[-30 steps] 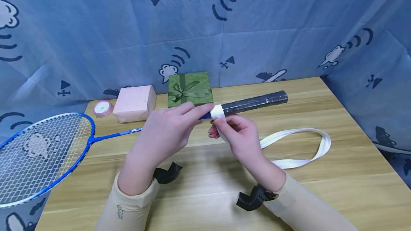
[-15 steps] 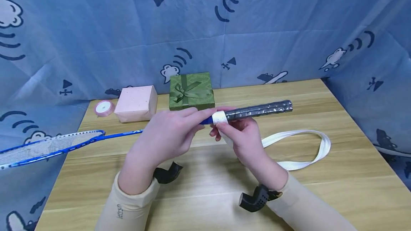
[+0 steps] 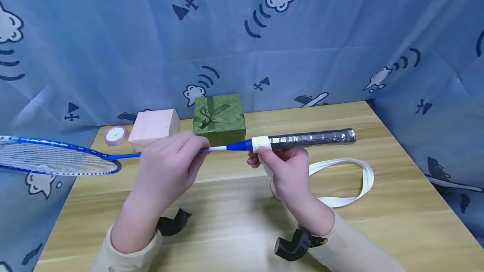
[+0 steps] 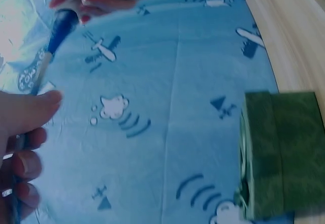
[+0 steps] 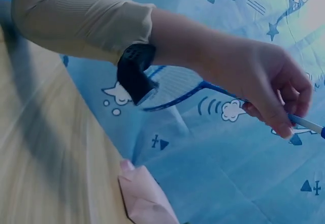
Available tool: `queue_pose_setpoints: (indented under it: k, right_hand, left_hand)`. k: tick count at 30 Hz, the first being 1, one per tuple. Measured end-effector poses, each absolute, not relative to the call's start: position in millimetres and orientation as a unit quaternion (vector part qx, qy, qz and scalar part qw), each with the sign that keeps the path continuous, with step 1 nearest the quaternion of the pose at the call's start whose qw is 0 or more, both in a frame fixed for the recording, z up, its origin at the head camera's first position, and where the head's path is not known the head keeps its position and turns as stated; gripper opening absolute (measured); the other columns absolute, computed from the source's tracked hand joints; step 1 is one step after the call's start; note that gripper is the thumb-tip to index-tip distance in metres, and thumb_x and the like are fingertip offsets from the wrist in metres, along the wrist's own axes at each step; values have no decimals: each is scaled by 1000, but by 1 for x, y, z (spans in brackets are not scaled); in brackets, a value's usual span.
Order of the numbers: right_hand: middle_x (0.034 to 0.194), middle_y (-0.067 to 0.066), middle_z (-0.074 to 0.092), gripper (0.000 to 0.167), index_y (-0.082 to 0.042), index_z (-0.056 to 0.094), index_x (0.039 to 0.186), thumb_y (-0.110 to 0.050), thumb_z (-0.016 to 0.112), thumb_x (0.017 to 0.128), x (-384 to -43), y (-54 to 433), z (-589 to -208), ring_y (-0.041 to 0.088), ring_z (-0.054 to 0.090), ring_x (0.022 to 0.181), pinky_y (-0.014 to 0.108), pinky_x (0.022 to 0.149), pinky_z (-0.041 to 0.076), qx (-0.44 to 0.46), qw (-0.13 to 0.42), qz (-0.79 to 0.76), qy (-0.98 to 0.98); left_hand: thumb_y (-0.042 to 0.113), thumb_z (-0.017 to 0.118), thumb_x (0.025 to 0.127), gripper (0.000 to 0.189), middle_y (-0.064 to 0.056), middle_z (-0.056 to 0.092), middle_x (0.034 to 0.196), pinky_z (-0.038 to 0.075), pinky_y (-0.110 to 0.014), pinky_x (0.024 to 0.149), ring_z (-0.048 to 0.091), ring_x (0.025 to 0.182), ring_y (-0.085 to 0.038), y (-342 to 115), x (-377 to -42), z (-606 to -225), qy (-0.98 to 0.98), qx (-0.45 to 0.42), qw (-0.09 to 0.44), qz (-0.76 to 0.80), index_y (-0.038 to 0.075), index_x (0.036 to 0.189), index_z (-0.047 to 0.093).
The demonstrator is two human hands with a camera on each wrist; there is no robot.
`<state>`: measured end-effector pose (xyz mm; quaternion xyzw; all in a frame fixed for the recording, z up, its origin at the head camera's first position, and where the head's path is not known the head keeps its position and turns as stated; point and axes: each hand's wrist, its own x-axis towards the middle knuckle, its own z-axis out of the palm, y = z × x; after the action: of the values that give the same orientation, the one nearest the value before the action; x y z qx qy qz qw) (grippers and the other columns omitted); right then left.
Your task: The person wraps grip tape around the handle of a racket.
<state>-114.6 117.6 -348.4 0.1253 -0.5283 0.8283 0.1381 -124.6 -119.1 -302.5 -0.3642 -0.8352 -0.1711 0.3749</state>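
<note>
A blue badminton racket lies across the head view, its strung head at the left seen at a slant. My left hand grips the slim shaft, as the left wrist view also shows with the thumb along it. To the right, a blue cone leads into the dark, shiny handle. White overgrip tape wraps the handle's top end. My right hand pinches that tape, thumb in front, other fingers partly hidden behind. The tape's long tail loops over the table.
Along the back of the wooden table stand a green gift box with a bow, a pink box and a pink ribbon spool. A blue patterned cloth hangs behind. Each wrist carries a black camera mount.
My left hand has slid left along the shaft, uncovering the blue cone. The racket has turned about its length, its head going from face-on to nearly edge-on. My right hand keeps pinching the tape.
</note>
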Motion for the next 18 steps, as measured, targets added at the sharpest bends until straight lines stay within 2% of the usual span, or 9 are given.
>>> queue_pose_setpoints:
  k: [4,9,15,18]
  right_hand:
    - [79,9,76,9,0,72,94,6,65,96,-112,122,-346,19,73,64,36,65,63,97,150,824,-538]
    - [76,8,75,14,-4,72,94,6,63,98,-111,124,-343,17,73,64,37,64,63,81,143,819,-549]
    - [76,7,74,16,-5,69,99,8,60,98,-112,126,-342,17,71,62,34,63,62,136,114,808,-562]
    - [82,8,75,25,-2,68,113,12,56,97,-114,129,-342,17,73,66,33,63,62,191,86,814,-542]
  left_hand:
    - [5,70,94,2,-7,69,81,47,-40,51,62,63,-27,-130,-125,-305,-803,-340,451,-188,5,92,72]
    - [11,70,97,13,-10,70,81,47,-46,54,64,65,-32,-143,-123,-310,-769,-327,507,-212,4,87,75]
    - [8,73,92,14,-9,70,77,41,-44,46,57,56,-30,-150,-125,-307,-737,-344,533,-233,7,79,78]
    - [10,72,94,18,-8,71,77,40,-42,45,58,55,-29,-153,-125,-306,-732,-350,532,-242,7,77,78]
